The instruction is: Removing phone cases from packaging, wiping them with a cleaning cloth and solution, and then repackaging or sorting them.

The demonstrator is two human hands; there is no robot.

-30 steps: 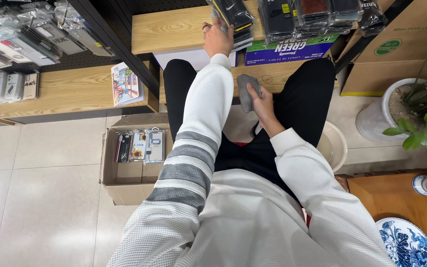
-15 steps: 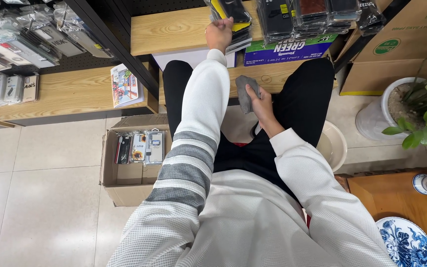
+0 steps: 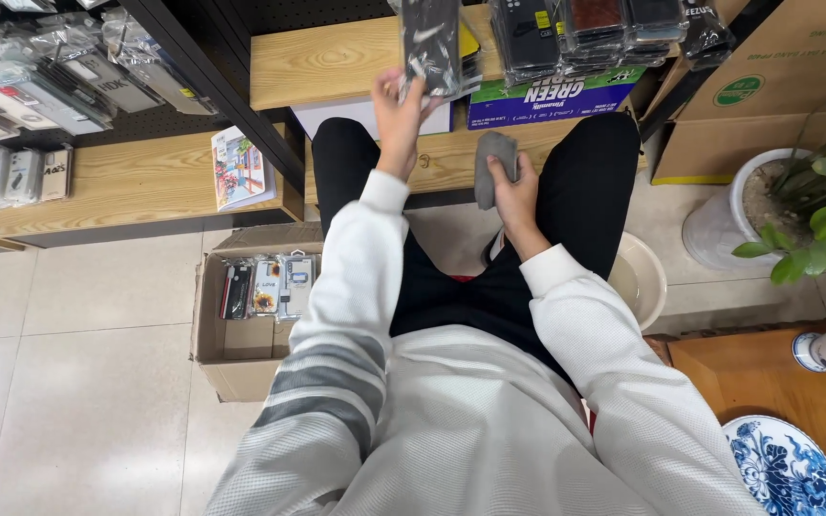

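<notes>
Sleeves: white knit, grey stripes on the left arm; both arms stretch forward over black trousers.
Right hand (image 3: 518, 186): fingers closed around a grey cloth (image 3: 491, 164), held above the lap, just in front of the lower wooden shelf (image 3: 126, 191).
Left hand (image 3: 400, 107): raised higher, fingers clamped on the lower edge of a dark packaged phone case (image 3: 432, 43) hanging in clear wrap.
Phone case position: at the upper shelf front, just beside a row of similar dark packaged cases (image 3: 595, 29).
Floor, left: open cardboard box (image 3: 241, 349) with several packaged cases inside, on pale tiles.
Floor, right: pale bucket (image 3: 641, 277) beside the right leg.
Far right: potted plant (image 3: 815, 210) in a white pot; blue-and-white plate (image 3: 781, 468) on a wooden bench.
Under the upper shelf: green-and-purple carton (image 3: 552, 96).
</notes>
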